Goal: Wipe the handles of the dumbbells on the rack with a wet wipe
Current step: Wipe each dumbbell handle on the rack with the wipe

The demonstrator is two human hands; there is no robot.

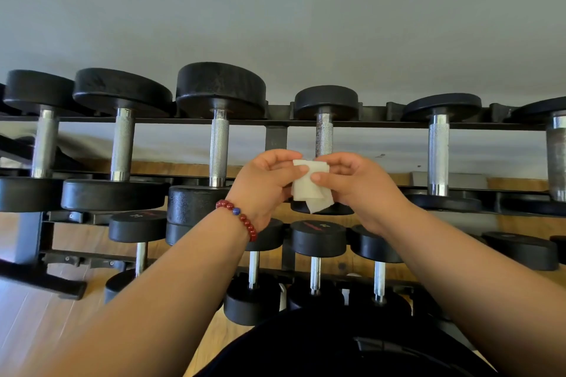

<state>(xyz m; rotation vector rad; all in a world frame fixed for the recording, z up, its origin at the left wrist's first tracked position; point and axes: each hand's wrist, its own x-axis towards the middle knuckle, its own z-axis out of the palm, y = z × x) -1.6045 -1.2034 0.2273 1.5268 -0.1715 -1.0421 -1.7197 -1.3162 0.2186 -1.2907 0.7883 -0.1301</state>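
Head view: left hand [263,182] and right hand [360,185] pinch wipe [307,187] (dumbbell handle [324,138] behind points away).

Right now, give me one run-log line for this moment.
left hand: pinches wet wipe | right hand: pinches wet wipe | state: folded | position: before upper-row dumbbell handle | wiping: not yet started

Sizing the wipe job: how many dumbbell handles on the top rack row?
6, left to right: first handle, second, third, fourth behind left hand and right hand holding the wet wipe, fifth, sixth cut by right edge. More may sit off-frame.
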